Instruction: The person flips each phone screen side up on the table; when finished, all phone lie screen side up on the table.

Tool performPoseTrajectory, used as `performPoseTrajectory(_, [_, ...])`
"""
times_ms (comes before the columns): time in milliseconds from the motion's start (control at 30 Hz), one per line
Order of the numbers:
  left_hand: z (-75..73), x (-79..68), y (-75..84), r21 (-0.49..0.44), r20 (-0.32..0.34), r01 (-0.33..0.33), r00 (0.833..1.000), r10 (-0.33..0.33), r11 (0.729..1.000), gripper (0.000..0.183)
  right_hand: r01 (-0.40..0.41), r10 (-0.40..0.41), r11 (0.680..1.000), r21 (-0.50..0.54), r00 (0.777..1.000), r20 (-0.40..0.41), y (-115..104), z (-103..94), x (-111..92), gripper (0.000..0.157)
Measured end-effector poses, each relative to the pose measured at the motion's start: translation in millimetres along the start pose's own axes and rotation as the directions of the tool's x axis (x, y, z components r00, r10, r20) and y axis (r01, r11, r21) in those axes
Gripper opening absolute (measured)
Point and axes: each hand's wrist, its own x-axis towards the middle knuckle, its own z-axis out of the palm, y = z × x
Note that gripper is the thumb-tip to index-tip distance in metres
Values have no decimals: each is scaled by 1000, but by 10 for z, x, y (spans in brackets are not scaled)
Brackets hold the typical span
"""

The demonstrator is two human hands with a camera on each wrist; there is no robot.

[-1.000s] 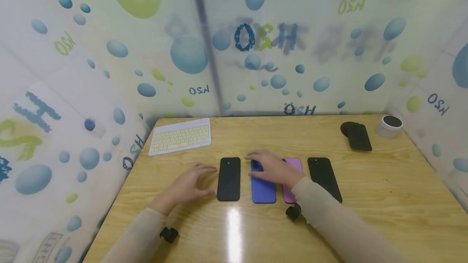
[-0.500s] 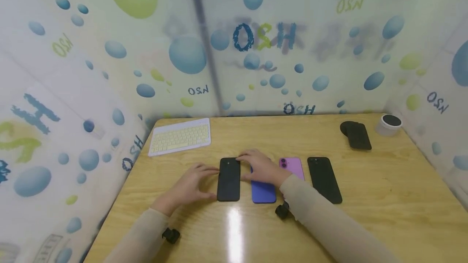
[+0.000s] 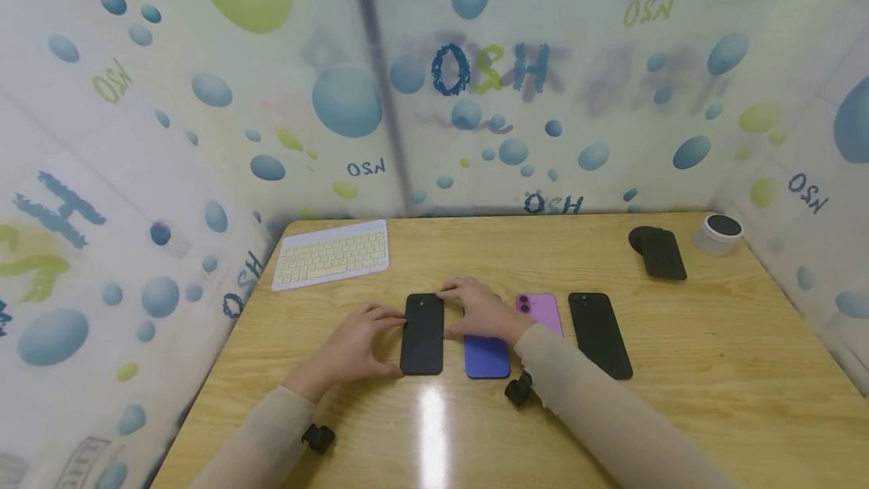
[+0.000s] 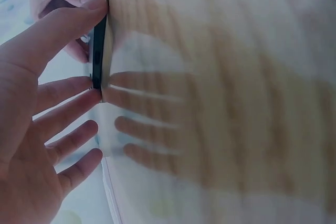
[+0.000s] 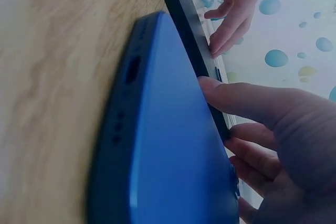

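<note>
A black phone [image 3: 422, 338] lies on the table between my two hands. My left hand [image 3: 356, 342] touches its left side, thumb by the near corner and fingertips farther up, with the fingers fairly straight. From the other side, my right hand [image 3: 485, 312] reaches over a blue phone [image 3: 486, 359] and touches the black phone's right edge with thumb and fingertips. In the left wrist view, the black phone [image 4: 98, 40] shows edge-on beside the thumb. The blue phone [image 5: 168, 129] fills the middle of the right wrist view; its upper part is hidden by the right hand in the head view.
Right of the blue phone lie a pink phone [image 3: 541, 310], partly under the right sleeve, and another black phone [image 3: 600, 334]. A white keyboard [image 3: 333, 253] lies back left. At the back right are a flat black object [image 3: 664, 253] and a white round container [image 3: 718, 234] with a dark top.
My right hand has moved left from above the blue phone to the black phone's right edge. My left hand has come slightly right, up against its left edge.
</note>
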Motion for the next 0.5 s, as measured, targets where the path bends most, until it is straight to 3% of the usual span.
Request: performPoseTrajectory(500, [-28, 20, 74, 44, 17, 7, 1000, -8, 999, 85, -58, 65, 991, 121, 996, -57, -13, 43, -3, 75])
